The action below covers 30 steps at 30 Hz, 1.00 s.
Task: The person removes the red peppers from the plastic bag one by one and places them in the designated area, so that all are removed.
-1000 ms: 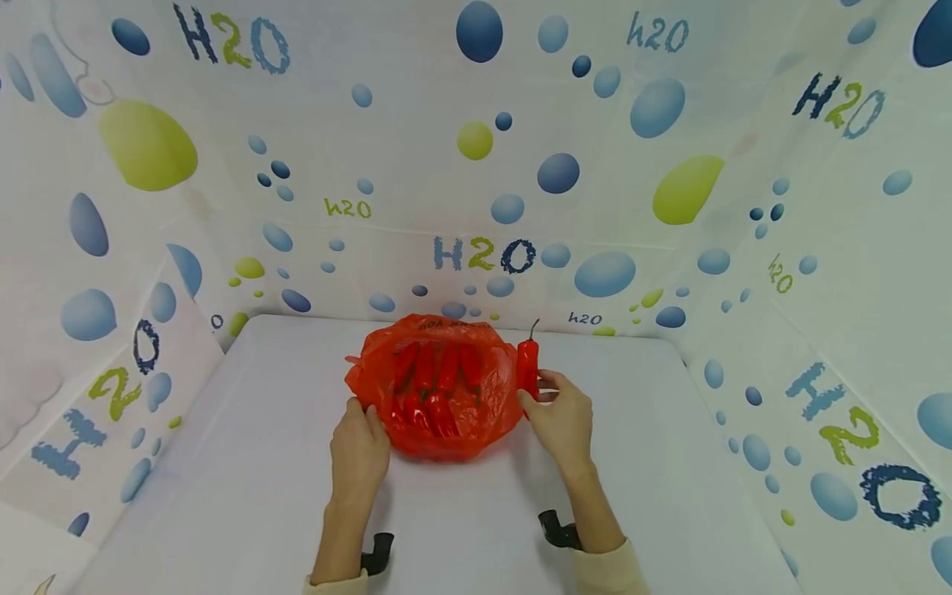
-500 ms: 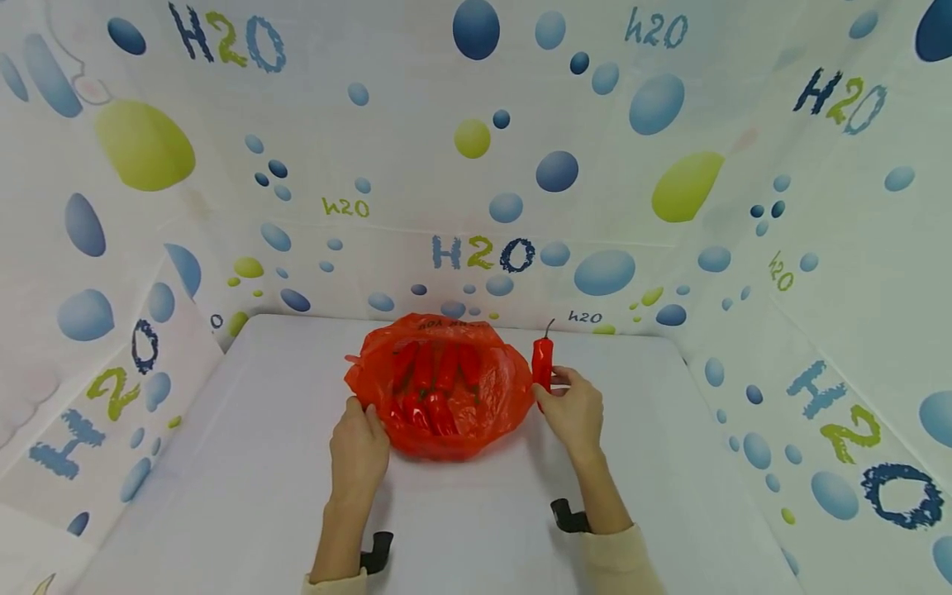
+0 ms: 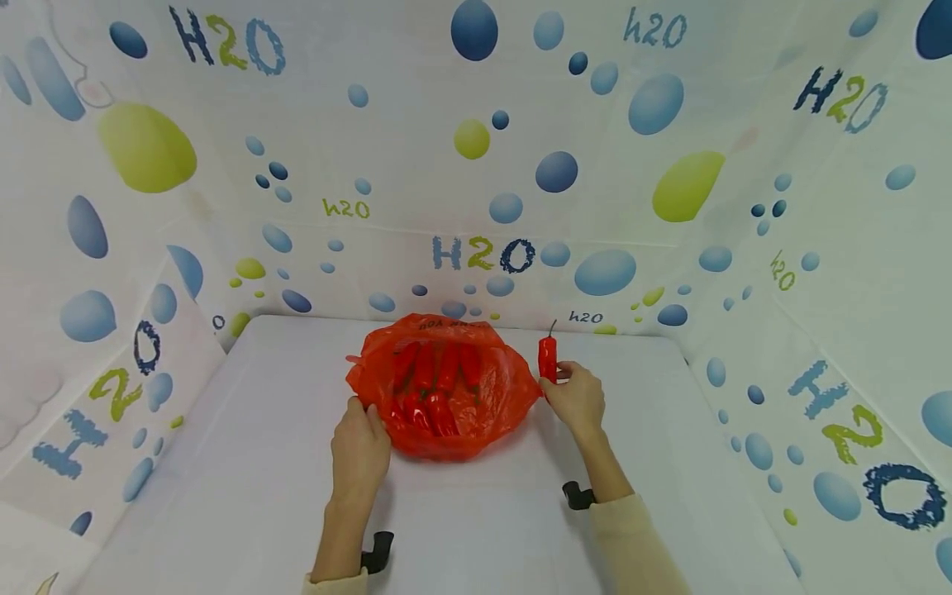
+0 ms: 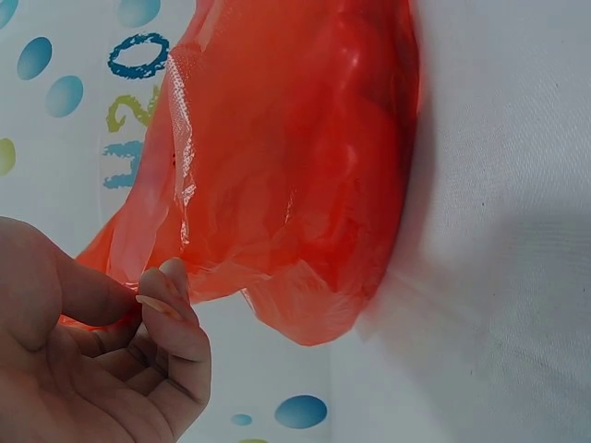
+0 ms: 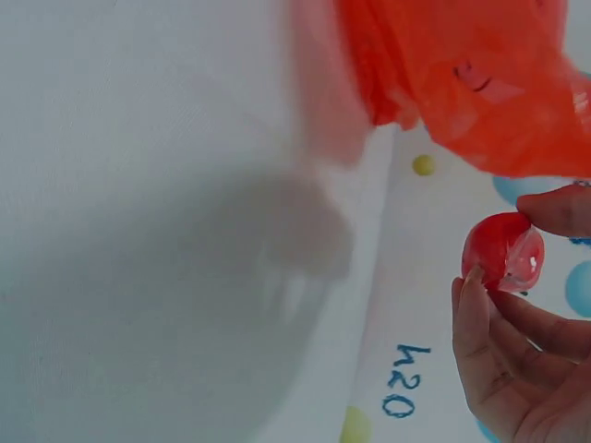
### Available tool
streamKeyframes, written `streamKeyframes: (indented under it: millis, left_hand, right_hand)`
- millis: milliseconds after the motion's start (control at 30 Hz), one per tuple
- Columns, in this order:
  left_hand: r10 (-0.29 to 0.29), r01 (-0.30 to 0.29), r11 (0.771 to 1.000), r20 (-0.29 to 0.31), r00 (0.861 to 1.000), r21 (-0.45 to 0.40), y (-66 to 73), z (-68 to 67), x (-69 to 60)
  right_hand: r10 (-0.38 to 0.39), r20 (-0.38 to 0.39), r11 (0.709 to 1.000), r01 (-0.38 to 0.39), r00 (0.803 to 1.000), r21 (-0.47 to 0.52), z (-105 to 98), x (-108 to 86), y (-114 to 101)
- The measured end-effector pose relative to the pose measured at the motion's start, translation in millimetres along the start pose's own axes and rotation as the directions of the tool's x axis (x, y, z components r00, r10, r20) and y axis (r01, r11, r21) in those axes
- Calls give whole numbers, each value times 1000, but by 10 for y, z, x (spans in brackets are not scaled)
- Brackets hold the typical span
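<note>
A thin red plastic bag (image 3: 506,413) lies with its mouth spread toward me, and several long red peppers (image 3: 446,368) show inside it. My left hand (image 3: 360,450) pinches the left edge of the bag between thumb and fingers; the left wrist view shows the film (image 4: 268,175) drawn to those fingertips. Just beyond the bag's right edge, my right hand (image 3: 578,401) holds one red pepper (image 3: 547,357) upright, its thin dark stem pointing up. In the right wrist view, this pepper's rounded end (image 5: 503,251) sits between thumb and fingers. Whether that hand also grips the bag, I cannot tell.
The bag and hands are over a white table (image 3: 245,463). A white backdrop (image 3: 416,149) with blue and green spots and H2O lettering rises behind the table and along both sides. Black camera mounts (image 3: 379,552) show at both wrists.
My right hand has moved rightward with the pepper, away from the bag's middle. The bag's right edge now reaches a little farther right. My left hand has stayed at its edge.
</note>
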<state>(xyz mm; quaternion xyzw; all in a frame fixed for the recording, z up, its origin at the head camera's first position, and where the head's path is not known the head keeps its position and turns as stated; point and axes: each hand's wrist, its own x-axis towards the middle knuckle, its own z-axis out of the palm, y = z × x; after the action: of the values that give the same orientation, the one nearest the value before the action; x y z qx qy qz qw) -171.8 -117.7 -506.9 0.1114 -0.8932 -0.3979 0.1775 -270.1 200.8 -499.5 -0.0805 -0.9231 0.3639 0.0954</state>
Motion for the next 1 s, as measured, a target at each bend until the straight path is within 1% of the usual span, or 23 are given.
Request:
streamKeyframes:
  millis: [200, 333, 533, 667, 833, 1000]
  left_hand:
    - [10, -10, 1000, -9, 1000, 5, 2, 4, -4]
    - [22, -22, 1000, -22, 1000, 3, -4, 13, -5]
    - [20, -20, 1000, -9, 1000, -4, 2, 19, -14]
    - [12, -12, 1000, -7, 1000, -2, 6, 14, -12]
    - [11, -11, 1000, -11, 1000, -7, -2, 15, -12]
    - [8, -8, 1000, -7, 1000, -10, -7, 17, -18]
  right_hand:
    - [29, 17, 997, -28, 999, -66, 83, 137, 105]
    - [64, 49, 994, -59, 997, -90, 145, 222, 155]
    - [92, 84, 989, -81, 992, -122, 244, 340, 232]
    - [108, 104, 985, -93, 989, -142, 280, 385, 232]
    - [108, 117, 983, -89, 987, -158, 306, 414, 245]
    - [102, 123, 983, -81, 987, -165, 362, 452, 301]
